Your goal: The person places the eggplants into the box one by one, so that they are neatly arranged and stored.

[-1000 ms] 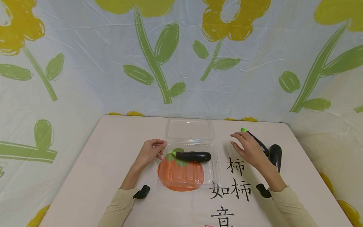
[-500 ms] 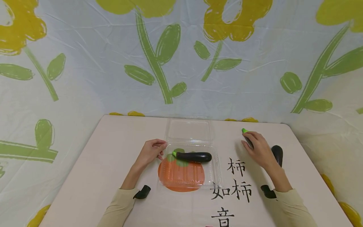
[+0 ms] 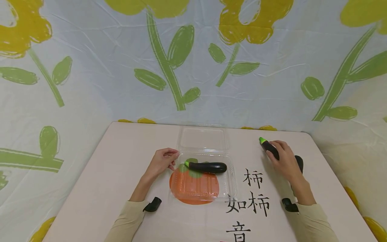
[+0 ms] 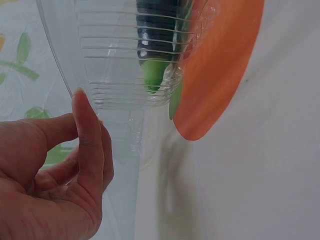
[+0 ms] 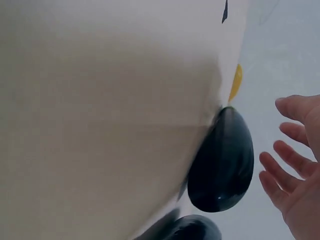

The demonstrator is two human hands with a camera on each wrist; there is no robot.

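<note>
Soft, gray light fills the head view, with a faint shadow on the table [image 3: 130, 144] by the right hand [image 3: 284, 160]. The box [image 3: 232, 178] shines. The right wrist view is dim and seems blurry.

Your table [image 3: 136, 141] has a pale, faintly pink top with rounded far corners. Midway between its left and right edges you have a clear plastic container [image 3: 226, 186], its lid [image 3: 202, 138] folded open toward the far edge. An orange fruit print [image 4: 225, 60] shows beneath it, and black characters [image 3: 255, 203] run down beside it toward you. Near the far right corner lies a dark eggplant [image 3: 269, 149], green tip toward the far edge; a second eggplant [image 3: 299, 163] lies closer to the right edge.
</note>
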